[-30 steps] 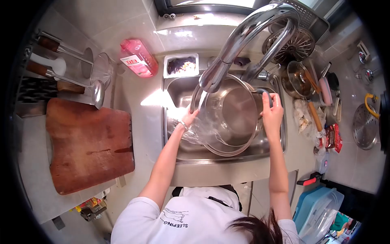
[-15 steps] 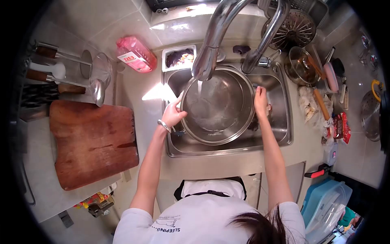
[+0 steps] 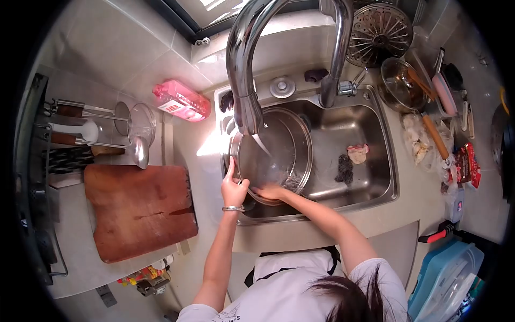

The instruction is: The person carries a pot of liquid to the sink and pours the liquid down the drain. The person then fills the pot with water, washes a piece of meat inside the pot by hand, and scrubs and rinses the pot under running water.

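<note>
A round metal pot (image 3: 276,142) stands in the left part of the steel sink (image 3: 348,123). Water runs into it from the curved faucet (image 3: 245,80). My left hand (image 3: 234,188) is at the pot's left rim, its fingers closed round the edge. My right hand (image 3: 270,191) reaches over the front rim into the pot, near the left hand; its fingers are blurred and partly hidden. Right of the pot, a dark scouring pad (image 3: 344,169) and a pale, reddish scrap (image 3: 358,153) lie on the sink floor.
A wooden board (image 3: 142,212) lies on the left counter, below hanging utensils. A pink bottle (image 3: 184,101) stands behind the sink's left corner. At the right are a glass bowl (image 3: 399,86), plastic bags (image 3: 418,140) and a red packet (image 3: 468,165).
The pot has shifted left and lower in the sink, uncovering the pad and scrap. My right hand has left the right handle and moved inside the pot. The view has shifted too.
</note>
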The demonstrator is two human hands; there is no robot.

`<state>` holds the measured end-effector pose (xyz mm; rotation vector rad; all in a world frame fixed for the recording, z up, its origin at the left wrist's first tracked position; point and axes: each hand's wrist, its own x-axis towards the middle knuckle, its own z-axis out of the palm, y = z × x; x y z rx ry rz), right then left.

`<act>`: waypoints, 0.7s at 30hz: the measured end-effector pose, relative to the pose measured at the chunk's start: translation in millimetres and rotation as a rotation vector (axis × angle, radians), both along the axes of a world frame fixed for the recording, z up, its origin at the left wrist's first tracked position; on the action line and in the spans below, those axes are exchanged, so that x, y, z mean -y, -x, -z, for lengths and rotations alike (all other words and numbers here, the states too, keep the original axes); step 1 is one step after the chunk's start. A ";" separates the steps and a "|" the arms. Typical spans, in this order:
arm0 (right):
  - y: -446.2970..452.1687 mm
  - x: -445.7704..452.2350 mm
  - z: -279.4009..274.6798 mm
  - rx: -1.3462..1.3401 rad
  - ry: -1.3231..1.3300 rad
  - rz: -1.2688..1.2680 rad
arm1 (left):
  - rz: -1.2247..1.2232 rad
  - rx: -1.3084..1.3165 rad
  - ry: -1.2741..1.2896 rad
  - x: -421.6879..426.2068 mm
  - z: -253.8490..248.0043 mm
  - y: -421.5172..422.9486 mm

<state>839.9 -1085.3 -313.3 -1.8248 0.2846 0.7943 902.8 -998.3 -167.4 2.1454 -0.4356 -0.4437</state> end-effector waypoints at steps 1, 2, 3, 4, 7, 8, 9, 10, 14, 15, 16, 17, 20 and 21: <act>3.3 -11.5 6.9 0.317 -0.440 0.165 | 0.002 0.004 -0.014 0.7 0.3 0.4; 3.0 -4.3 10.6 0.351 -0.341 0.072 | 0.003 0.010 -0.024 2.8 0.9 -0.6; 10.0 6.4 17.0 0.381 -0.244 -0.020 | -0.004 0.001 -0.036 2.7 2.0 -2.1; 18.0 21.9 25.1 0.414 -0.144 -0.111 | -0.025 -0.039 0.005 3.2 2.7 -3.8; 36.4 86.9 45.3 0.549 0.433 -0.423 | -0.047 -0.130 0.065 1.7 1.4 -4.7; 33.7 129.5 49.1 0.604 0.814 -0.551 | -0.030 -0.145 0.049 2.4 -0.7 -2.3; 22.3 160.2 100.2 0.832 1.112 -0.550 | -0.012 -0.160 0.033 3.0 -1.9 0.0; 13.4 183.2 11.6 0.636 1.310 -0.868 | -0.004 -0.178 0.044 4.6 0.8 -1.6; 33.4 223.2 -38.4 1.273 1.289 -0.061 | -0.034 -0.333 0.017 2.5 -1.1 -5.6; 48.8 229.7 -54.0 1.286 1.227 0.252 | -0.056 -0.376 0.004 1.5 -3.2 -5.7; 64.6 236.4 -71.9 1.285 1.145 0.560 | -0.079 -0.417 -0.007 1.1 -4.7 -6.4; 77.0 240.7 -95.5 1.287 1.186 1.000 | -0.089 -0.425 -0.014 0.3 -2.7 -7.1; 88.4 297.8 -106.7 1.239 1.090 1.559 | -0.106 -0.517 -0.013 2.5 -7.2 -3.3; 80.0 318.7 -104.7 1.178 0.649 1.599 | -0.105 -0.548 -0.012 5.1 -7.8 -1.5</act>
